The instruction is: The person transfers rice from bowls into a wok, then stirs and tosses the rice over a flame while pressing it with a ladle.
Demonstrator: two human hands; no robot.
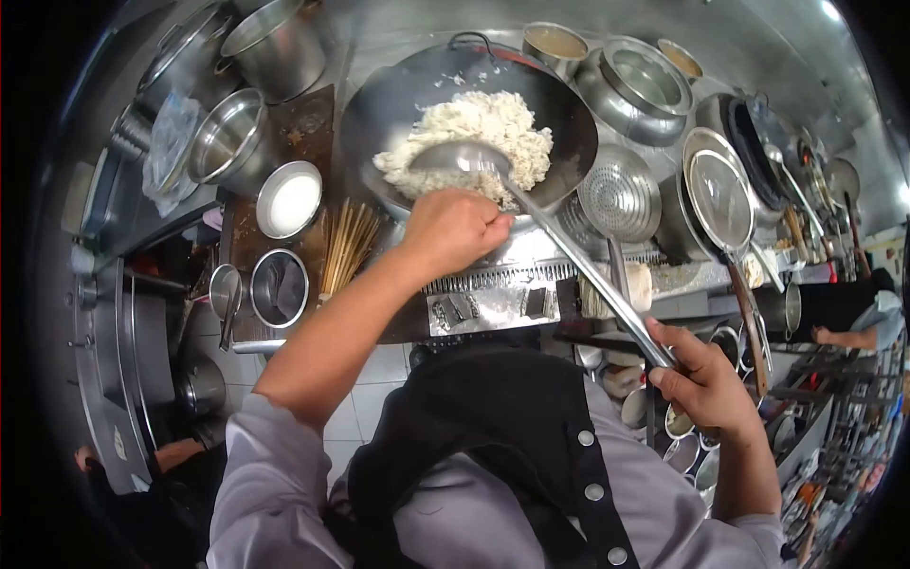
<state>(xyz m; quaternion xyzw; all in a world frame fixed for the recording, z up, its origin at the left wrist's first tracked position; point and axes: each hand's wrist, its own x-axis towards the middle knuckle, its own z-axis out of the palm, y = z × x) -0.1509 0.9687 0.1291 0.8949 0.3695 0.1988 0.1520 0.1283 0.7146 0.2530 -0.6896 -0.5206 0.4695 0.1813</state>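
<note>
A large dark wok (pixel 374 128) sits in front of me, with a heap of white rice (pixel 488 119) in it. My left hand (pixel 460 228) is closed at the wok's near rim; its fingers are mostly hidden on the far side. In my right hand (pixel 701 375) is the end of a long metal ladle (pixel 592 275). The ladle's handle slants up and left into the wok, and its bowl, rounded back up, presses into the near part of the rice. A few loose grains stick to the wok's far wall.
Left of the wok stand a bowl of white contents (pixel 290 199), a bundle of bamboo sticks (pixel 347 248) and metal pots (pixel 227 137). To the right are a perforated skimmer (pixel 621 194), a mesh strainer (pixel 720 199) and a lidded pot (pixel 635 95). Other people's arms show at both sides.
</note>
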